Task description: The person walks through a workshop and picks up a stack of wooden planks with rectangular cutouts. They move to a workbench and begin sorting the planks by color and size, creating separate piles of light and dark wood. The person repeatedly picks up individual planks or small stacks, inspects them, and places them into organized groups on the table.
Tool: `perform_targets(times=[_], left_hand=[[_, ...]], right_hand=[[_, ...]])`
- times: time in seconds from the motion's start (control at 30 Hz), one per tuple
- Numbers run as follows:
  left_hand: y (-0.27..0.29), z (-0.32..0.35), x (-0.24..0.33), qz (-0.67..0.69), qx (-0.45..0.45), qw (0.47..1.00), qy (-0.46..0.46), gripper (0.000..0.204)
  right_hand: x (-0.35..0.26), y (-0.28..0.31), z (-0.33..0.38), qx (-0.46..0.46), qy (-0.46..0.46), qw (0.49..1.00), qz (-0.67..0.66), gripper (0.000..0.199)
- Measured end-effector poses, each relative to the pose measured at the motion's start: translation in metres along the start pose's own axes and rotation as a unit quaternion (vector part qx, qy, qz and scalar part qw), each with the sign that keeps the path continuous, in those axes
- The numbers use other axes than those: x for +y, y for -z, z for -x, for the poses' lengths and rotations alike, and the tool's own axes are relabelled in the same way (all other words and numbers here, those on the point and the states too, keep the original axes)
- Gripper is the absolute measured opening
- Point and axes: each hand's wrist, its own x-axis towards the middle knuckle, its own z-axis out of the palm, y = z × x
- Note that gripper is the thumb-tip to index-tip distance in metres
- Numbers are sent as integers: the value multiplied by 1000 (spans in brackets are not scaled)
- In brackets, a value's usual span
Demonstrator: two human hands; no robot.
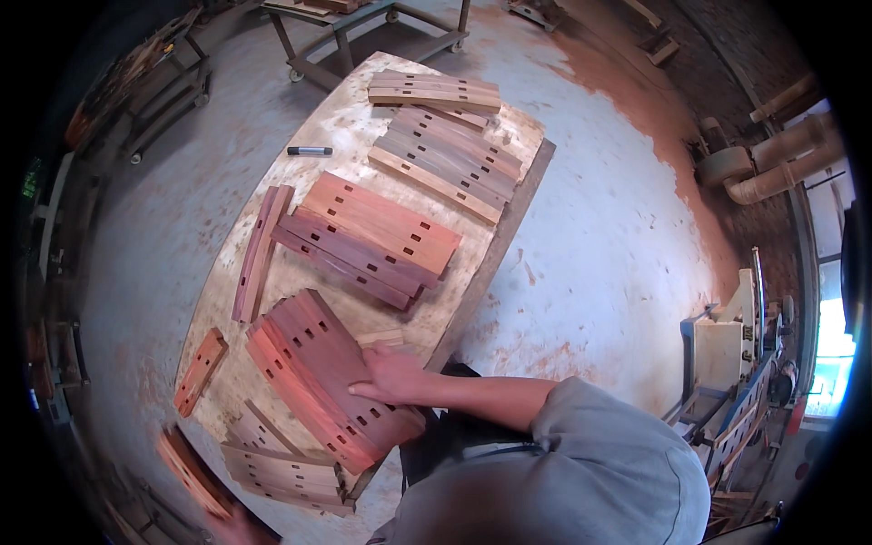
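My left hand (238, 528), low at the left and partly cut off by the dark rim, is closed round the end of a reddish-brown wooden slat piece (193, 474), held off the table's near left corner. My right hand (389, 373) lies on the right edge of a row of red-brown slats (318, 368) with rectangular slots near their ends. Its thumb and fingers are spread over the wood. Left of this row sits a short orange-red slotted piece (201, 372). Paler brown slotted slats (286, 472) lie at the near corner, between my hands.
The worktable (350, 118) also bears more reddish slats (372, 232), a narrow pair (263, 254), greyish-brown slats (450, 154), pale slats (434, 91) and a dark marker pen (310, 151). A wheeled cart (363, 36) stands beyond; machinery (727, 354) stands at right.
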Motion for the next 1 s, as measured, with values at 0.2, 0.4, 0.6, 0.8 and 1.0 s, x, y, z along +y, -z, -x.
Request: perform_targets(times=[0.2, 0.4, 0.6, 0.8, 1.0], left_hand=[[-50, 99, -77, -19, -38, 989, 140, 66], [-157, 159, -119, -91, -150, 968, 179, 55], [-183, 212, -207, -132, -208, 946, 211, 45], [-160, 313, -412, -209, -228, 951, 20, 39], [-137, 397, -447, -110, -182, 916, 341, 49]], right_hand=[[-6, 3, 0, -23, 2, 1000, -5, 67], [8, -12, -5, 15, 14, 1000, 17, 70], [17, -25, -11, 22, 38, 999, 31, 71], [9, -4, 1, -71, 11, 996, -56, 39], [15, 5, 18, 49, -51, 997, -10, 51]])
